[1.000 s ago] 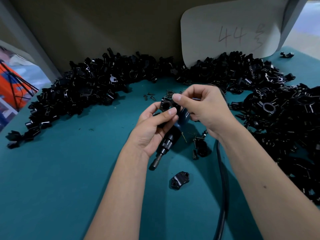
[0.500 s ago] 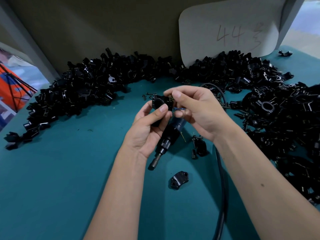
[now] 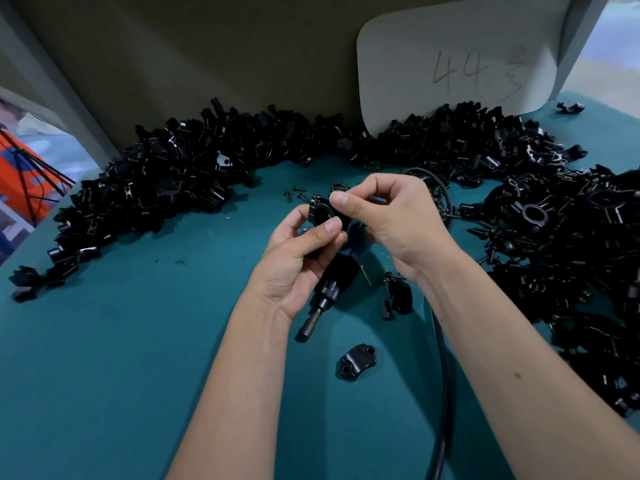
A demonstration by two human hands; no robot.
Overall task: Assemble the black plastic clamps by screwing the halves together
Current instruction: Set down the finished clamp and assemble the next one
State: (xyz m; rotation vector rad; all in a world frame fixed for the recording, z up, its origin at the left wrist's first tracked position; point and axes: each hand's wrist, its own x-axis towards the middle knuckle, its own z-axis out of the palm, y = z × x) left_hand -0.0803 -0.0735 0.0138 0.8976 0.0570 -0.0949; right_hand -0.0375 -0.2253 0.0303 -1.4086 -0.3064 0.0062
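Both of your hands meet on one black clamp (image 3: 323, 211). Your left hand (image 3: 298, 261) grips it from below, thumb across its face. Your right hand (image 3: 391, 216) pinches at its top edge with thumb and forefinger. One loose clamp half (image 3: 356, 362) lies on the teal table (image 3: 121, 358), nearer you than your left hand.
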